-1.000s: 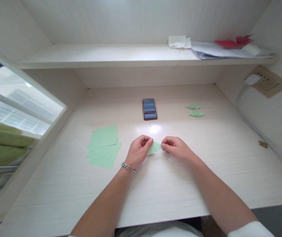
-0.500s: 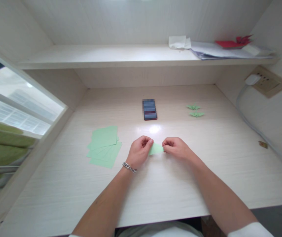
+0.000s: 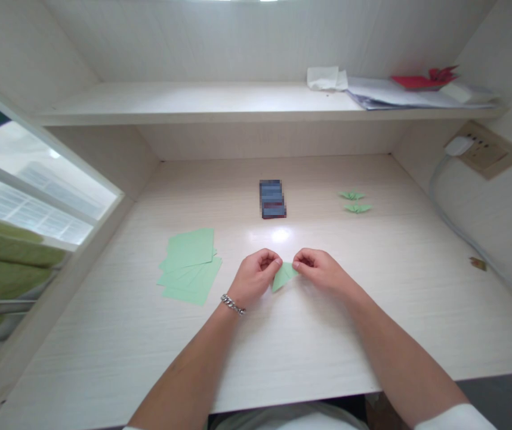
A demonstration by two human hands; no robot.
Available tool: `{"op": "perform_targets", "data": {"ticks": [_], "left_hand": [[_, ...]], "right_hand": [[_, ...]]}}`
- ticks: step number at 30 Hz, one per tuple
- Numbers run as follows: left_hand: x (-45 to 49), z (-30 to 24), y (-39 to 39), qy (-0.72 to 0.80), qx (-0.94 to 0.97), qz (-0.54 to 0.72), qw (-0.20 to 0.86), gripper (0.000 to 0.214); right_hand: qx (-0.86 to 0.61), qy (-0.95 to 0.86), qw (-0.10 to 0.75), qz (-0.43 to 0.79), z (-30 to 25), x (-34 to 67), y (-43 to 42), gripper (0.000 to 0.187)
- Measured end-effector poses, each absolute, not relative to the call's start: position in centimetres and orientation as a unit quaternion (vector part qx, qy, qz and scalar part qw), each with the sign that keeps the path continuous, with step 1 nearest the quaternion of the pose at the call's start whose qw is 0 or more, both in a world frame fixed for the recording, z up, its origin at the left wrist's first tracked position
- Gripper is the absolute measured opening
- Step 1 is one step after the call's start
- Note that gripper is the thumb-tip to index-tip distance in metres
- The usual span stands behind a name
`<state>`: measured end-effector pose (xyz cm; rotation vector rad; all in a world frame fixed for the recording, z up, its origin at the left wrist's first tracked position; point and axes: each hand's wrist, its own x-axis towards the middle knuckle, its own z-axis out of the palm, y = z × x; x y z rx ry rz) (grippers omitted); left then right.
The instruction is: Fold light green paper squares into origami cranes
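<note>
Between my two hands is a small folded piece of green paper (image 3: pixel 284 275), with a crease showing and a corner pointing down towards me. My left hand (image 3: pixel 257 274), with a silver chain bracelet at the wrist, pinches its left side between thumb and curled fingers. On the opposite side, my right hand (image 3: pixel 317 266) pinches the upper right edge. My fingertips hide parts of the paper's top. Left of my hands lies a fanned pile of green paper sheets (image 3: pixel 191 257). Two folded green paper cranes (image 3: pixel 357 208) rest at the back right.
A blurred dark phone-like rectangle (image 3: pixel 273 199) lies beyond my hands. Above, a shelf (image 3: pixel 193 98) carries papers (image 3: pixel 385 92), a white crumpled tissue (image 3: pixel 326 78) and red folded paper (image 3: pixel 417 82). A white cable (image 3: pixel 450 224) runs from the wall socket (image 3: pixel 491 149) down the right side.
The folded green paper has turned, so a corner now points down and a crease shows. My left hand has shifted slightly right; both hands still pinch the paper.
</note>
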<state>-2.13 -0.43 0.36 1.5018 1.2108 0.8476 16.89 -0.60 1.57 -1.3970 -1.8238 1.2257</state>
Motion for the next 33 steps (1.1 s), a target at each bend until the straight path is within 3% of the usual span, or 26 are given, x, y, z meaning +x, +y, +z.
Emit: {"op": "perform_targets", "data": {"ticks": [5, 8, 16, 26, 33], "left_hand": [[-2.7, 1.2, -0.6, 0.486, 0.721, 0.245, 0.430, 0.016], [-3.5, 1.4, -0.2, 0.480, 0.710, 0.225, 0.463, 0.015], [-3.6, 1.1, 0.4, 0.469, 0.589, 0.311, 0.579, 0.018], [-2.3, 0.5, -0.4, 0.459, 0.660, 0.303, 0.511, 0.018], [-3.5, 0.7, 0.6, 0.476, 0.571, 0.344, 0.573, 0.020]], "right_hand": [[-0.502, -0.705, 0.219, 0.451, 2.0, 17.4, -0.6, 0.012], [-0.494, -0.694, 0.218, 0.476, 2.0, 17.8, -0.5, 0.012], [-0.509, -0.654, 0.273, 0.489, 1.6, 18.4, -0.1, 0.013], [-0.508, -0.687, 0.244, 0.458, 2.0, 16.7, -0.9, 0.013], [-0.511, -0.636, 0.256, 0.517, 1.7, 17.9, -0.5, 0.012]]}}
